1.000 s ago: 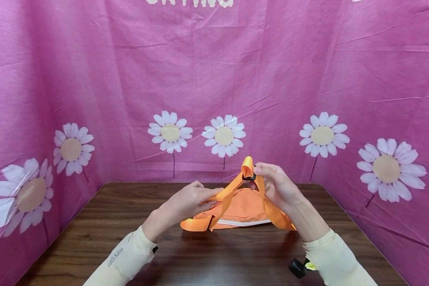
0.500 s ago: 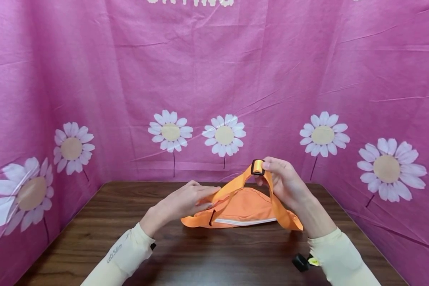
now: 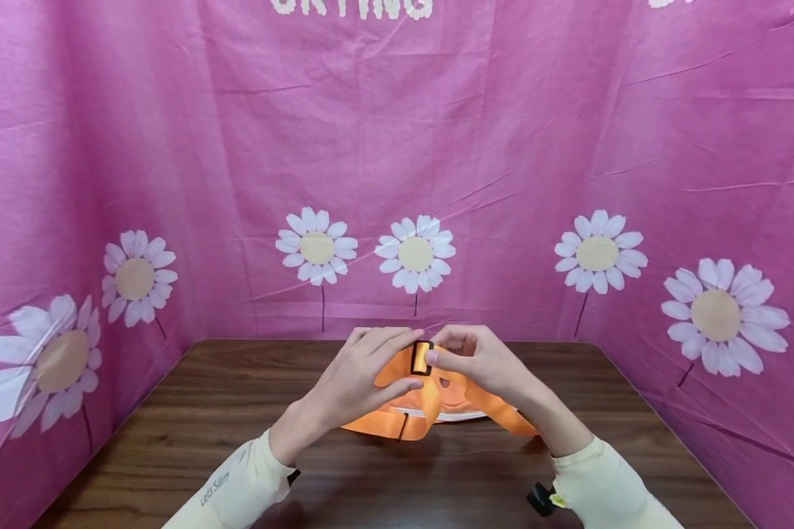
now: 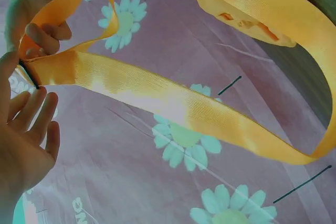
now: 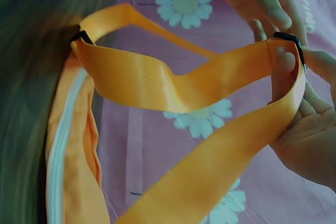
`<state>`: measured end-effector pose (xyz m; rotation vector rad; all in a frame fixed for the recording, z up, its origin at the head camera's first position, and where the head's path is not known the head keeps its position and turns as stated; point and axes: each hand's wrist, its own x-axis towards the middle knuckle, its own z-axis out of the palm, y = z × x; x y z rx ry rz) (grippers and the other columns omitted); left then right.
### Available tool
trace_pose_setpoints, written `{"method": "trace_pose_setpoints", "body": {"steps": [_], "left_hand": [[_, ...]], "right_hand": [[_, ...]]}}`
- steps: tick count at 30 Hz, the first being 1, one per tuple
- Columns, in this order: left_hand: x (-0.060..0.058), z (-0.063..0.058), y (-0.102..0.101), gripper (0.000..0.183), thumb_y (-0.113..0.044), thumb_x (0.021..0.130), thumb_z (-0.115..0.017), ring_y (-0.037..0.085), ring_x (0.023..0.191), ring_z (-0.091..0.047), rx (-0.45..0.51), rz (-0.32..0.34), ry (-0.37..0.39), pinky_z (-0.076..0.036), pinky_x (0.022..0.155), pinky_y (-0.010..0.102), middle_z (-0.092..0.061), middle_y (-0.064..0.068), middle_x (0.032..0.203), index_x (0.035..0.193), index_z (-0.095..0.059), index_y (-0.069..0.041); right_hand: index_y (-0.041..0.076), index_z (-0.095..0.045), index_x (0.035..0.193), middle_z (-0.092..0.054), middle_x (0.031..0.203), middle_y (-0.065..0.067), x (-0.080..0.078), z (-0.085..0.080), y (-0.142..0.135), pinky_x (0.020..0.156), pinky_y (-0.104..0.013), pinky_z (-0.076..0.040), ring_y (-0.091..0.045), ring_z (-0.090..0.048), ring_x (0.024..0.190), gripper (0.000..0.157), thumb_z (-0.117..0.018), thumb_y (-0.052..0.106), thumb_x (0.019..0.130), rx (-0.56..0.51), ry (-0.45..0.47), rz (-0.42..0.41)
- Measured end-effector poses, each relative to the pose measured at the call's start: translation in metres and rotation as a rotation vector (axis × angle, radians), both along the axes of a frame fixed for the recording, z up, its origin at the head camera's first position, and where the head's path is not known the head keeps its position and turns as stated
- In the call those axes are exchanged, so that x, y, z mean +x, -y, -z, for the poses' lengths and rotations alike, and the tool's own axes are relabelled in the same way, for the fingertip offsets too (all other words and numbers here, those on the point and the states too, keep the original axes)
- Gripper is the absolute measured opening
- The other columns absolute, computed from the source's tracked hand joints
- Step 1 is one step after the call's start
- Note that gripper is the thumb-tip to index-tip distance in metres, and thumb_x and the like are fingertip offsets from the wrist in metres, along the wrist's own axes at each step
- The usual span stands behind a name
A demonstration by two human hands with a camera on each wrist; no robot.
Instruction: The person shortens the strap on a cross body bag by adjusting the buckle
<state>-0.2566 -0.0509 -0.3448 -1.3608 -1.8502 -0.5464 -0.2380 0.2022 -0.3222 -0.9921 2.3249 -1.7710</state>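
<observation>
An orange waist bag (image 3: 455, 404) with a white zip (image 5: 65, 135) lies on the table, partly hidden behind its strap and the hands. The bag's orange strap (image 4: 142, 93) rises in loops. At its raised part is a black slide buckle (image 3: 422, 358). My right hand (image 3: 483, 365) pinches the strap at this buckle, thumb in front and fingers behind, inside the loop. My left hand (image 3: 357, 378) reaches to the buckle from the left, fingers extended along its top edge and thumb apart below. A second black strap fitting (image 3: 403, 427) sits lower on the strap.
The brown wooden table (image 3: 238, 411) has its far edge just behind the bag. A pink curtain (image 3: 503, 147) with printed daisies surrounds it at the back and sides. A black device (image 3: 540, 499) sits by the right sleeve.
The right hand has brought the slide buckle left and down toward the left hand. The left hand has left the strap's lower stretch, spread its thumb and come to the buckle.
</observation>
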Motion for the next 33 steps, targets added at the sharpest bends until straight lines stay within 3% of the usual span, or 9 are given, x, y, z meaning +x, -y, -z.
{"method": "trace_pose_setpoints", "body": {"steps": [3,10,15,22,27,30,33], "left_hand": [[0.002,-0.002,-0.001,0.062,-0.036,0.088,-0.083,0.014,0.12,-0.057,0.022,0.004,-0.004,-0.042,0.095,0.039,-0.062,0.002,0.13,0.137,-0.062,-0.007],[0.0,-0.009,0.003,0.055,-0.032,0.085,-0.085,0.014,0.118,-0.057,0.044,0.05,0.061,-0.042,0.094,0.039,-0.063,0.001,0.125,0.13,-0.066,-0.008],[0.0,-0.007,0.003,0.054,-0.031,0.086,-0.085,0.013,0.12,-0.056,0.031,0.091,0.123,-0.041,0.095,0.038,-0.063,-0.001,0.127,0.131,-0.065,-0.009],[0.0,-0.002,0.003,0.052,-0.029,0.085,-0.086,0.014,0.12,-0.057,0.026,0.099,0.143,-0.041,0.095,0.038,-0.065,0.0,0.125,0.129,-0.066,-0.008],[0.001,0.0,0.003,0.052,-0.029,0.086,-0.085,0.013,0.12,-0.058,0.021,0.108,0.158,-0.041,0.095,0.038,-0.066,0.0,0.125,0.129,-0.066,-0.008],[0.002,-0.002,0.003,0.052,-0.029,0.086,-0.085,0.013,0.119,-0.059,0.02,0.114,0.153,-0.042,0.095,0.038,-0.067,0.0,0.124,0.129,-0.066,-0.007],[0.001,-0.005,0.004,0.052,-0.028,0.085,-0.086,0.013,0.118,-0.059,0.023,0.114,0.138,-0.042,0.094,0.037,-0.068,0.001,0.124,0.128,-0.066,-0.006]], "right_hand": [[0.006,-0.071,0.108,-0.066,0.088,-0.019,0.0,0.002,0.003,0.065,-0.039,-0.053,-0.031,-0.059,0.07,0.015,-0.07,0.018,0.099,-0.006,0.01,-0.04],[-0.001,-0.069,0.113,-0.048,0.068,-0.011,-0.005,0.0,-0.015,0.055,-0.032,-0.044,-0.027,-0.047,0.059,0.022,-0.068,0.017,0.1,-0.061,0.174,-0.063],[-0.004,-0.07,0.108,-0.04,0.061,-0.004,-0.004,-0.001,-0.016,0.052,-0.028,-0.036,-0.017,-0.039,0.056,0.022,-0.071,0.016,0.098,-0.034,0.154,-0.04],[0.004,-0.074,0.104,-0.056,0.067,-0.007,0.001,-0.003,-0.007,0.051,-0.025,-0.039,-0.014,-0.045,0.055,0.018,-0.072,0.021,0.098,0.067,0.074,0.024],[0.005,-0.075,0.107,-0.064,0.071,-0.012,0.002,0.0,-0.001,0.056,-0.026,-0.045,-0.014,-0.05,0.058,0.018,-0.071,0.021,0.098,0.068,0.089,0.018],[0.007,-0.075,0.109,-0.062,0.069,-0.014,0.0,0.001,-0.001,0.055,-0.027,-0.045,-0.015,-0.05,0.057,0.019,-0.071,0.023,0.099,0.069,0.091,0.011],[0.008,-0.075,0.112,-0.066,0.076,-0.017,-0.002,-0.002,-0.005,0.063,-0.032,-0.052,-0.021,-0.06,0.067,0.022,-0.07,0.024,0.099,0.085,0.096,0.0]]}}
